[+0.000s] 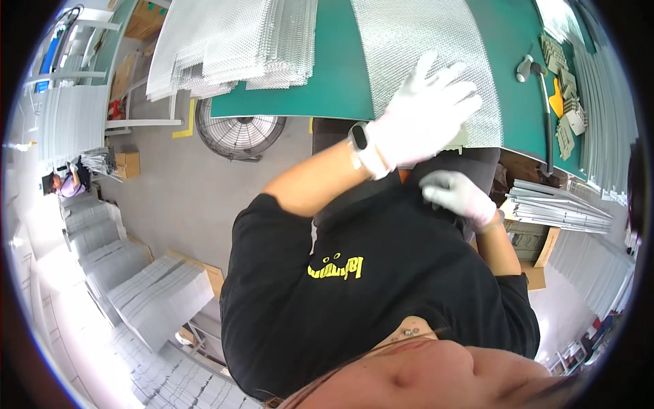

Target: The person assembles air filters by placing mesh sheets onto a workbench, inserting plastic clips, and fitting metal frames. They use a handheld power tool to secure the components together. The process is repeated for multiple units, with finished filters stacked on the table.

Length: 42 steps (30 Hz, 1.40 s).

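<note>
My left hand (429,112), in a white glove, reaches over a silver metal mesh sheet (429,34) on the green table. Its fingers are spread flat on the sheet or just over it. A pale green toothed piece (458,142) shows partly from beneath this hand, by the table's near edge; the rest of it is hidden. My right hand (460,196), also gloved, hangs in front of my body, just short of the table edge. Its fingers curl loosely, thumb apart from them, and nothing shows between them.
Stacked mesh sheets (231,48) overhang the green table (293,102) at left. At right lie a screwdriver (524,68), a black-handled tool (548,129), an orange scraper (556,99), green blocks (565,136) and metal strips (603,116). A floor fan (238,129) stands left; a person (68,183) is farther off.
</note>
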Each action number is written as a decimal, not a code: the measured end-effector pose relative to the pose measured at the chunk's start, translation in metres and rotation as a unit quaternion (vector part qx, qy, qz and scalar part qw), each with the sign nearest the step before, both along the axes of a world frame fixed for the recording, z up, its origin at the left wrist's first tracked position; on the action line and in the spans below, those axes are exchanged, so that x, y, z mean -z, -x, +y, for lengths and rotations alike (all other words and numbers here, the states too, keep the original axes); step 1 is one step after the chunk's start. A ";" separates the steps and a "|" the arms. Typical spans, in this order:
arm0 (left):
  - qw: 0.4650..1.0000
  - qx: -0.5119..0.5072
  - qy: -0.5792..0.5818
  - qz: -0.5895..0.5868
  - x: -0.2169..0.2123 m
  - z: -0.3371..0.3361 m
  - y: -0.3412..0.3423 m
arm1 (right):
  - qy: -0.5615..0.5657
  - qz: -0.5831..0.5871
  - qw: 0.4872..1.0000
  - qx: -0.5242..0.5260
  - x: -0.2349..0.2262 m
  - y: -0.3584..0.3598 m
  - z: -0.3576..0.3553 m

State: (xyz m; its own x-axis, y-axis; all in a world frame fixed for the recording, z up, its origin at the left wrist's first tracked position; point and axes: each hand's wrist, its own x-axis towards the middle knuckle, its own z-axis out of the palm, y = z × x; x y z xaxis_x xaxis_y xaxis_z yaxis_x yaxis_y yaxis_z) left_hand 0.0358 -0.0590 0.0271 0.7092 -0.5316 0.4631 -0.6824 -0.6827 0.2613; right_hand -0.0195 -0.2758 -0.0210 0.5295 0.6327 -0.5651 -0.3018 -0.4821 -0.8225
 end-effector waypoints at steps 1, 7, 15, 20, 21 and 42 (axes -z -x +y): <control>0.996 0.005 0.082 0.016 -0.016 0.004 0.015 | 0.012 -0.055 0.996 -0.064 -0.005 0.003 -0.006; 0.981 -0.168 0.090 -0.037 -0.116 0.151 0.108 | -0.138 -0.565 0.809 0.083 -0.138 -0.026 -0.027; 0.966 -0.252 0.058 0.003 -0.104 0.210 0.092 | -0.203 -0.798 0.565 -0.056 -0.230 -0.064 -0.006; 0.961 -0.269 0.069 0.007 -0.100 0.210 0.100 | -0.174 -0.794 0.567 -0.133 -0.261 -0.062 -0.005; 0.961 -0.267 0.072 -0.006 -0.100 0.214 0.088 | -0.166 -0.799 0.562 -0.135 -0.266 -0.064 -0.004; 0.924 -0.361 0.125 -0.016 -0.098 0.234 0.098 | -0.021 -0.684 0.677 -0.271 -0.240 -0.032 0.017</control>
